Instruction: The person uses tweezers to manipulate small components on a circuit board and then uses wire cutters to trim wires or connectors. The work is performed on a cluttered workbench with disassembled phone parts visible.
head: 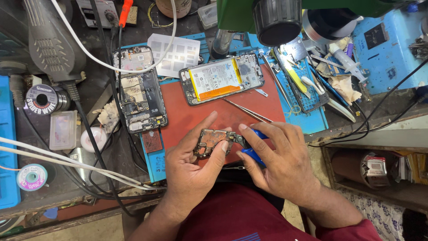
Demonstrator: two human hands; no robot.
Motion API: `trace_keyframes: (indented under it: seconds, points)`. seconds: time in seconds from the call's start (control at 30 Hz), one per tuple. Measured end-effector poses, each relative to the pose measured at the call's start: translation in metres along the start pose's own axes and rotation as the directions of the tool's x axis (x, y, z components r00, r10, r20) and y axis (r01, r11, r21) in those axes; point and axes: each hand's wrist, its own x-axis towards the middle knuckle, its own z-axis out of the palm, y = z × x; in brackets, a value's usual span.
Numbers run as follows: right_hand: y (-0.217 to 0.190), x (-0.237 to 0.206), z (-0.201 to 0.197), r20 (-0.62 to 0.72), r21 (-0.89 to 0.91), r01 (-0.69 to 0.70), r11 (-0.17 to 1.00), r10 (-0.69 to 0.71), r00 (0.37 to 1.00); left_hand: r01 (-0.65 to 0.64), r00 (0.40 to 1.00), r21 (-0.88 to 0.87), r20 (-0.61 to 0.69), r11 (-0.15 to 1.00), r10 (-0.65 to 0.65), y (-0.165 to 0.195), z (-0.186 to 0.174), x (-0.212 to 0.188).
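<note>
On the cluttered workbench (pixel 53 196), catalogued from largest to smallest: a red work mat (pixel 187 116) lying over a blue mat (pixel 312 120), occupying the centre. Behind it, to the left, a dark hot-air tool (pixel 49 44) with a black cable trailing towards the bench edge, and white cables (pixel 67 160) crossing the left side. An opened phone with yellow-edged battery (pixel 221 79) lies across the far edge of the red mat; a second opened phone (pixel 139 89), circuitry exposed, lies upright just left of the red mat. The left hand (pixel 189 167) rests at the near edge of the red mat, thumb and fingers closed on a small circuit board (pixel 211 142), held just above the mat. The right hand (pixel 278 158), just beside it, has its fingers wrapped around blue-handled cutters (pixel 254 147), whose tip meets the right end of the board. Metal tweezers (pixel 247 111) lie on the red mat between the battery phone and the hands. At the left: a solder wire spool (pixel 42 99), a clear plastic box (pixel 62 129), a small teal spool (pixel 31 176).
</note>
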Motion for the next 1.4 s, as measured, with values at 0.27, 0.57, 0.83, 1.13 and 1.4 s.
trace_keyframes:
  seconds: [0.27,0.57,0.83,1.13,1.4]
  points:
    - [0.003,-0.001,0.003,-0.032,0.06,0.009,0.998,-0.007,0.999,0.006,0.999,-0.004,0.052,1.0,-0.005,0.006,0.0,0.002]
    - [0.004,-0.005,0.009,-0.023,0.176,-0.041,0.984,0.046,0.999,-0.045,0.999,0.044,0.027,0.998,0.044,0.001,0.007,0.003]
    - [-0.007,-0.01,0.01,0.039,0.386,-0.196,0.901,0.197,0.98,-0.101,0.991,0.218,-0.063,0.971,0.118,0.002,0.012,0.002]
    - [-0.01,-0.007,0.015,-0.01,0.398,-0.226,0.889,0.251,0.968,0.034,0.999,0.01,0.042,0.999,-0.034,0.0,0.006,0.011]
    - [-0.003,-0.003,0.008,0.023,0.207,-0.206,0.956,0.206,0.978,0.03,0.997,-0.215,0.081,0.976,-0.013,-0.007,0.0,0.008]
